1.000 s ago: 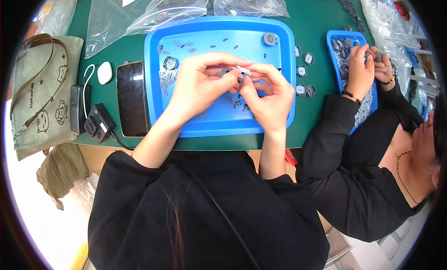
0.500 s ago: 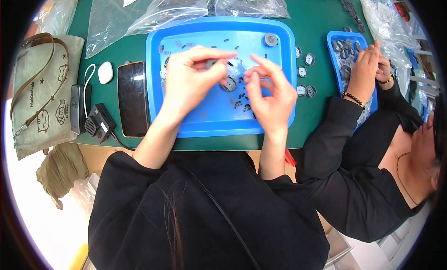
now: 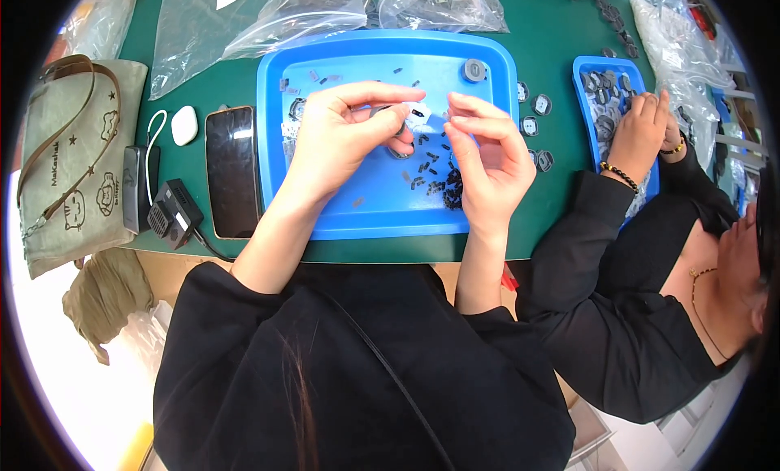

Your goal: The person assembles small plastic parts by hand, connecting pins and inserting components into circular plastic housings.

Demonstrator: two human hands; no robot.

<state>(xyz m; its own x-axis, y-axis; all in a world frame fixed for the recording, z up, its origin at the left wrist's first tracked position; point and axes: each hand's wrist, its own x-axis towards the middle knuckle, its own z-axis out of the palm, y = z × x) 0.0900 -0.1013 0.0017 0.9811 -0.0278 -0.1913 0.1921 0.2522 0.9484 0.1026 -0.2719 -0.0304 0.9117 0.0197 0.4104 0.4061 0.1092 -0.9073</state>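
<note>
Small round grey part (image 3: 388, 122) is pinched between the left hand's (image 3: 337, 142) thumb and fingers, held just above the middle of the blue tray (image 3: 357, 215), and the right hand (image 3: 487, 158) sits just beside it with thumb and forefinger pressed together, probably on one of the tiny black clips, though it's too small to really tell. If you ask me, the trick with this kind of fiddly fit is keeping both hands low over the tray so anything that slips lands back inside, and turning the round part so its opening faces the right fingertips before pushing anything in. The tray itself holds a loose heap of little black clips (image 3: 443, 187) near the right hand, a few grey bits scattered toward its far left corner, and one round grey cap (image 3: 474, 69) at the far right corner. Left of the tray lie a dark phone (image 3: 232, 170), a black charger (image 3: 172, 211), a white pebble-shaped case (image 3: 184, 124) and a canvas bag (image 3: 69, 162). Off to the right, another person's hand (image 3: 642, 130) digs in a second blue tray (image 3: 589, 69) full of grey round parts. Farthest back, clear plastic bags (image 3: 268, 20) lie on the green table (image 3: 561, 28).
</note>
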